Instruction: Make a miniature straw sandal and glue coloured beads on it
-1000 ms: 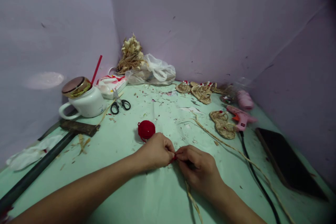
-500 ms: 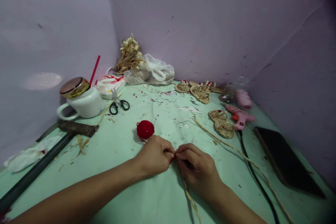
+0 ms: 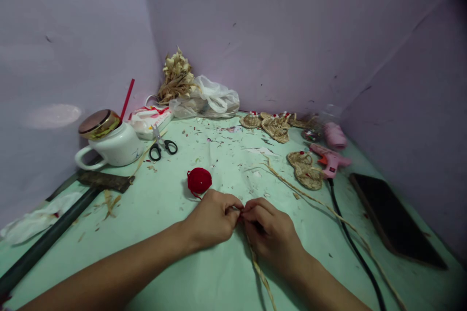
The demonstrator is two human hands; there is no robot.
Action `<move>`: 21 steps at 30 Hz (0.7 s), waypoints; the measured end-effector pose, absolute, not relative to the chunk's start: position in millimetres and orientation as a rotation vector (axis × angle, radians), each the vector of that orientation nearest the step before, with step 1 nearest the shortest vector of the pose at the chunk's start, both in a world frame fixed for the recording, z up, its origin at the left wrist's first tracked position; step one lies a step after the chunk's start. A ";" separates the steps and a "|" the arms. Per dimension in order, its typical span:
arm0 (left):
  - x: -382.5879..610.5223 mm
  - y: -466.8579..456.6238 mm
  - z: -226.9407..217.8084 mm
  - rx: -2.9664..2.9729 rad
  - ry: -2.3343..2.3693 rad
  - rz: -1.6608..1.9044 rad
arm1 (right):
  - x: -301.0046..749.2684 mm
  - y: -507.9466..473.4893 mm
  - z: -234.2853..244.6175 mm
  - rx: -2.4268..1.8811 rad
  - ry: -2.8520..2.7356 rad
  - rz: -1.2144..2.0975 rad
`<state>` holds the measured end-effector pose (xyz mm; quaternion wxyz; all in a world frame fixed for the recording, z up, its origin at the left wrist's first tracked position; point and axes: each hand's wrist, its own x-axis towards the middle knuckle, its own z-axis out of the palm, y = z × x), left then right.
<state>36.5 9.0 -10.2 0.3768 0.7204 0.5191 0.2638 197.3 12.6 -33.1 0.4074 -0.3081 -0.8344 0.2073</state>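
Note:
Fingertip to fingertip, my left hand (image 3: 215,216) and my right hand (image 3: 272,231) meet low in the middle, both closed in a pinch. A bit of red yarn shows at the pinch, largely hidden by the fingers. Just behind my left hand lies the red yarn ball (image 3: 199,181), its strand running toward that hand. From beneath the joined fingers a twisted straw-coloured cord (image 3: 260,272) trails down to the lower edge. How the cord and the yarn meet is hidden.
Left stand a hammer (image 3: 105,182), scissors (image 3: 162,146) and a white mug (image 3: 118,148). Right lie a woven straw piece (image 3: 305,170), a pink glue gun (image 3: 330,160) with a black cable, and a dark phone-like slab (image 3: 396,218). A plastic bag (image 3: 217,97) sits at the back.
The view has shifted slightly, so everything sits a little further left. My hands keep their pinch, and less red yarn shows between the fingertips.

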 end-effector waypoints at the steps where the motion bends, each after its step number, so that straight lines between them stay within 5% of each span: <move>1: 36.2 9.6 -9.5 1.843 1.294 0.669 | 197.4 12.4 -32.9 -0.777 -2.113 0.519; 21: 34.4 -1.8 -13.4 2.091 1.591 0.626 | 199.0 11.5 -30.8 -0.877 -2.025 0.692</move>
